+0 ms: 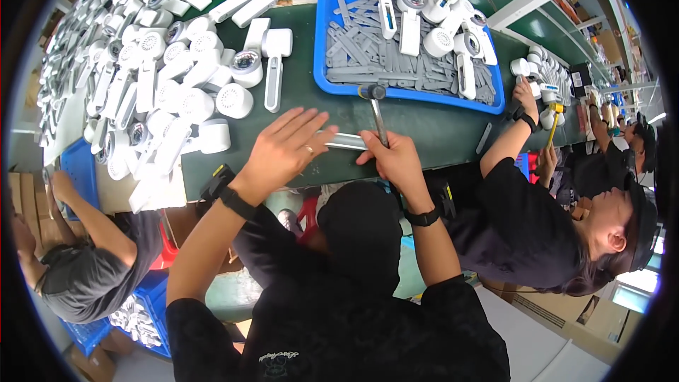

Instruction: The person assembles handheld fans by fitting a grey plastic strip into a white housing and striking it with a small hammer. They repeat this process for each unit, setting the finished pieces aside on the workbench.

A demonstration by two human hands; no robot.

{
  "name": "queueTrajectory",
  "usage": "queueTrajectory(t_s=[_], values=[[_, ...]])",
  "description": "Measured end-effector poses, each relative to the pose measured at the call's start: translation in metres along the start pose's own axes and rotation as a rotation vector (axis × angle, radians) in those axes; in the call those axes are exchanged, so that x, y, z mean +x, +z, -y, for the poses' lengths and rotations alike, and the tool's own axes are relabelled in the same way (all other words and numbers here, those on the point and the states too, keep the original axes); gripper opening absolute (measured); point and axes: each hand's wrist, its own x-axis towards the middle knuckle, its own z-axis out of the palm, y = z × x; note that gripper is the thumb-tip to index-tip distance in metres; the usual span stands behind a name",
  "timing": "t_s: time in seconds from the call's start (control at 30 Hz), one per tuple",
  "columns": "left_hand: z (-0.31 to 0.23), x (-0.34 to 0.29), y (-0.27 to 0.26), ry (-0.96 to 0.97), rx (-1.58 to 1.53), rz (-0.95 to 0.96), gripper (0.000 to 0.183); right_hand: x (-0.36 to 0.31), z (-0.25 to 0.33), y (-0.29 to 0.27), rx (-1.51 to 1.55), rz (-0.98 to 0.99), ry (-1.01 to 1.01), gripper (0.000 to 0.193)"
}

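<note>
Grey-and-white bar (345,142): between the two hands, with its long axis running left to right, crosswise to the hammer handle. Its left end goes in behind the left fingers; its right end meets the right fingertips or sits just beside them. Neither hand is clearly nearer.
Left hand (279,150): fingers stretched out nearly straight, a ring on one. I cannot tell whether a hidden thumb clamps the bar.
Right hand (397,163): fingers closed around the handle of a small hammer (378,114).
Hammer head: dark, straight beyond the right fingers, seen against the blue tray's near rim.
Single white handheld fan (274,69): beyond the left fingers, its round head away from them, apart from the pile.
Blue tray (322,35): farther beyond the right fingers, holding many flat grey strips (350,46), with several white fans lying on top.
Loose grey strip (484,138): right of the right fingers, on the green surface (304,35).
Fan pile (152,56): left of and beyond the left fingers, a large heap of white fans.
Co-worker's hand (525,95): well right of the right fingers, at more white units.
</note>
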Motion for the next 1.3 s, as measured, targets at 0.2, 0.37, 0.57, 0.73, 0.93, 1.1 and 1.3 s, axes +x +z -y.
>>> queueTrajectory(t_s=[0.2, 0.37, 0.57, 0.73, 0.93, 1.1, 1.3], values=[[0.004, 0.001, 0.022, 0.073, -0.132, 0.043, 0.024, 0.001, -0.002, -0.002, -0.018, 0.014, 0.000, 0.034], [0.004, -0.001, 0.025, 0.069, -0.167, 0.041, 0.021, -0.048, -0.007, -0.030, 0.360, 0.051, -0.025, 0.048], [0.001, 0.005, 0.019, 0.041, -0.179, 0.065, 0.020, -0.095, -0.009, -0.042, 0.367, 0.195, -0.042, 0.053], [0.001, 0.003, 0.025, 0.019, -0.185, 0.081, 0.023, -0.081, -0.012, -0.030, 0.251, 0.218, 0.077, 0.052], [0.000, 0.003, 0.023, 0.035, -0.155, 0.049, 0.021, -0.092, -0.006, -0.025, 0.237, 0.155, 0.010, 0.051], [0.002, 0.002, 0.027, -0.028, -0.202, 0.017, 0.029, -0.078, -0.017, -0.013, 0.158, 0.152, -0.048, 0.051], [-0.003, 0.002, 0.025, -0.219, -0.242, 0.053, 0.109, -0.092, 0.003, 0.000, 0.081, 0.174, -0.172, 0.051]])
